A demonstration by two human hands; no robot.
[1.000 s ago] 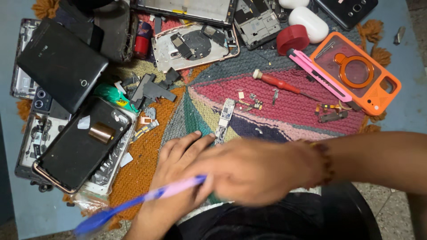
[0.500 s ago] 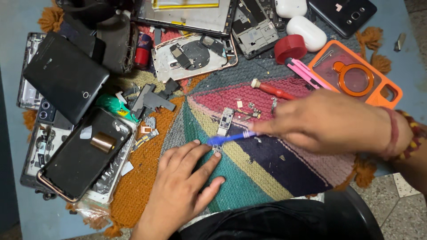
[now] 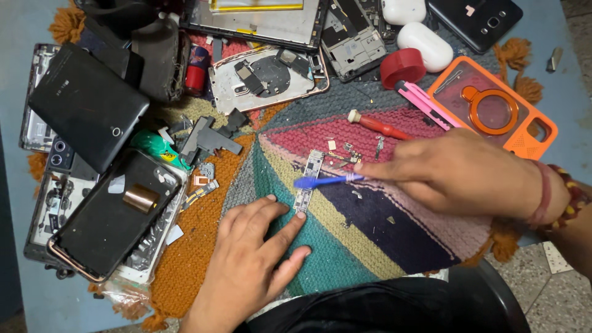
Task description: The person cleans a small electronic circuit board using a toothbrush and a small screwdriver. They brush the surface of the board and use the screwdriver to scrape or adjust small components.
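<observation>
Item: narrow circuit board strip (image 3: 308, 182), lying lengthwise near the centre of the striped knitted mat (image 3: 345, 246), which covers the blue table (image 3: 570, 80). Left hand (image 3: 253, 265): flat on the mat just below the strip, fingers spread, grip released, one fingertip (image 3: 300, 215) touching the strip's lower end. Right hand (image 3: 456, 172): to the right of the strip, grip clenched around a blue brush (image 3: 324, 180), whose head rests on the strip's middle. Small loose parts (image 3: 348, 151): scattered just right of the strip's upper end. Red-handled screwdriver (image 3: 379, 126): above and right of the strip. Pink utility knife (image 3: 425, 102), red round cap (image 3: 402, 66) and orange phone case (image 3: 502, 108): further up and right. Opened phone shell (image 3: 265, 77): above the strip. Black tablet (image 3: 86, 108) and dismantled phone (image 3: 111, 216): well left of the strip.
</observation>
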